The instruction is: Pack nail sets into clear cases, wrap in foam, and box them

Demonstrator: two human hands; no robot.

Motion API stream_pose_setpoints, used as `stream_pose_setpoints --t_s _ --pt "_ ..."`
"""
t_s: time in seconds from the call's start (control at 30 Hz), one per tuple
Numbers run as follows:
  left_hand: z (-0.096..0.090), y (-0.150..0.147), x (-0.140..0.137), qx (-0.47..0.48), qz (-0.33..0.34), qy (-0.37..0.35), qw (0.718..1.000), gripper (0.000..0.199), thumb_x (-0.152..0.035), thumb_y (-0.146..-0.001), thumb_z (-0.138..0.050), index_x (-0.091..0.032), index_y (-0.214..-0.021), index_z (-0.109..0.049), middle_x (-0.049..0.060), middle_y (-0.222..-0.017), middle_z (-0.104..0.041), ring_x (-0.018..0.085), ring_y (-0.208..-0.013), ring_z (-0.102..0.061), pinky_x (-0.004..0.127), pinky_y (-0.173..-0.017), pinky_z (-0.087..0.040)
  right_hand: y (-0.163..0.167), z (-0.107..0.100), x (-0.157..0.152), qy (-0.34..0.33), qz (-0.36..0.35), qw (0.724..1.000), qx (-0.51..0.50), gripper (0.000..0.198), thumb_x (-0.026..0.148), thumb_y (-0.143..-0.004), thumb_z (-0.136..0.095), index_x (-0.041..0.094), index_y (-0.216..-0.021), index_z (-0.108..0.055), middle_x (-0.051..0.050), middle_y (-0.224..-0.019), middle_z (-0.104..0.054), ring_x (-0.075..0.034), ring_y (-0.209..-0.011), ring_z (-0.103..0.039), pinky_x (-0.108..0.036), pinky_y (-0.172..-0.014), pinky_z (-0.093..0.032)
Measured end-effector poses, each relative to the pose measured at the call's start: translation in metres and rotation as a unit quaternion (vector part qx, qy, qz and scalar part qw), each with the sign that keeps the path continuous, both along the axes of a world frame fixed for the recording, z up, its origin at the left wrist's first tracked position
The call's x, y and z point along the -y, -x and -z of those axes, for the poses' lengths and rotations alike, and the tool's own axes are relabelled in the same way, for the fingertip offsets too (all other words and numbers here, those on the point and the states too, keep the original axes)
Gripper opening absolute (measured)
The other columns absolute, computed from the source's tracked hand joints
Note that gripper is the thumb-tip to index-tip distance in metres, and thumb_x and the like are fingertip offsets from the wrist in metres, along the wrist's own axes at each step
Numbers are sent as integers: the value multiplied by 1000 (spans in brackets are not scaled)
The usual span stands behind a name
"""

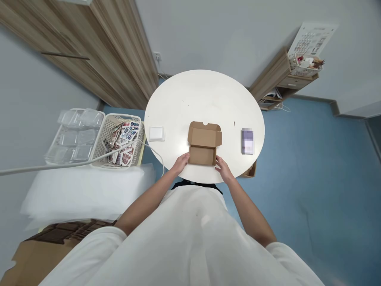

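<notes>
A brown cardboard mailer box (202,155) stands on the white round table near its front edge. Its lid (203,137) is raised and leans back, with small side flaps sticking out, and the inside looks bare. My left hand (181,163) grips the box at its left wall, fingers close together along the side. At the right wall, my right hand (224,169) rests its fingertips against the box, with thumb and fingers apart. The fingertips on the far side of each wall are partly hidden.
On the white table (196,95), a small white stack (156,134) lies left and a blurred purple pack (247,141) right. A basket of printed sheets (122,139) and a basket of clear plastic boxes (74,135) stand left. A white cable (104,156) crosses in front of them.
</notes>
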State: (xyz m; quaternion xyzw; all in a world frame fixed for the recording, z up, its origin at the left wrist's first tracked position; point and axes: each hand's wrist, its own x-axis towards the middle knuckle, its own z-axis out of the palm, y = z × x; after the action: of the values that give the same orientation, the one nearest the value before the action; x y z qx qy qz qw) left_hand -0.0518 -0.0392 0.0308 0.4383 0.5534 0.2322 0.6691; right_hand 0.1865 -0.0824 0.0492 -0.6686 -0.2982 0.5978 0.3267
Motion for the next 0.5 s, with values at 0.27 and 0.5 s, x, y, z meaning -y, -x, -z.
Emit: stream_pose_setpoints --t_s 0.27,0.5 --pt "-3 -27 -15 60 -41 -21 997 56 -56 -86 -32 -25 -130 -44 5 -136 -45 22 -126 -40 42 -102 -33 -18 7 -19 -20 19 995 -99 61 64 -82 -33 29 -130 -43 -1 -141 -37 -19 -130 -34 -41 -103 -35" --pt "-5 -40 -19 7 -39 -34 999 66 -62 -85 -22 -22 -134 -38 6 -138 -41 22 -127 -39 37 -101 -36 -32 13 -29 -22 0 994 -108 61 64 -82 -34 29 -131 -42 0 -140 -39 -19 -131 -34 -40 -103 -35"
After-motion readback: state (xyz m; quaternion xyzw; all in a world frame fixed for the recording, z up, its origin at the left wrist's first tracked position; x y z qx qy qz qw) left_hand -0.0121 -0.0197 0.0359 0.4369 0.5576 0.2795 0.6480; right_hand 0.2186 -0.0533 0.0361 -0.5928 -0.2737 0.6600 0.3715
